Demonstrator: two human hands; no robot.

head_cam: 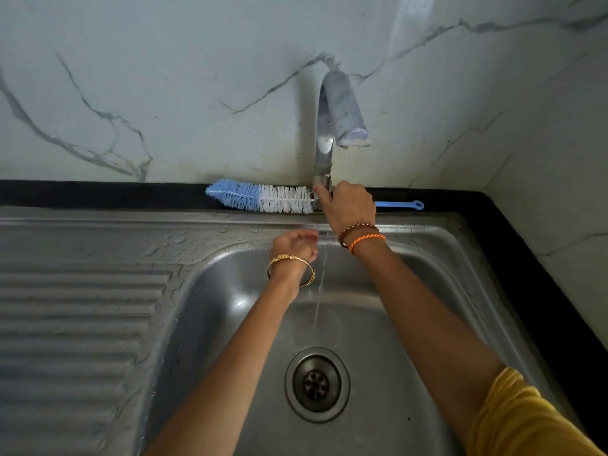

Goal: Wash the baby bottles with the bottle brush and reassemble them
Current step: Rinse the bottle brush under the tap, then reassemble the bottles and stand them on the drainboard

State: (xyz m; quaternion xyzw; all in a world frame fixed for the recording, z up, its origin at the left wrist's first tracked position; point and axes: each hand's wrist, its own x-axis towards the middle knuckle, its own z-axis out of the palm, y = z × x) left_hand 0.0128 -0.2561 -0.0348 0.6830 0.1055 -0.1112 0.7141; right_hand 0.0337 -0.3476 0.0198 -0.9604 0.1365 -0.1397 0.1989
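The light was dim and bluish; glare spotted the wet sink (240,302), the frame's edges bowed, and its lower-left corner blurred.

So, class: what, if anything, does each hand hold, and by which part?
The right hand grips the tap at its base lever; the left hand, cupped under the water, holds nothing.

Bottle brush (263,199) lying flat along black ledge behind sink, parallel to wall. Bristle head pointing left: blue bristles at tip half, white bristles at half nearer handle, twisted wire core showing through. Thin blue handle extending right, ending in small ring loop at far right. Middle stretch of handle sitting hidden behind tap base and a hand. Brush lying untouched as far as visible. Baby bottles not showing anywhere in view.
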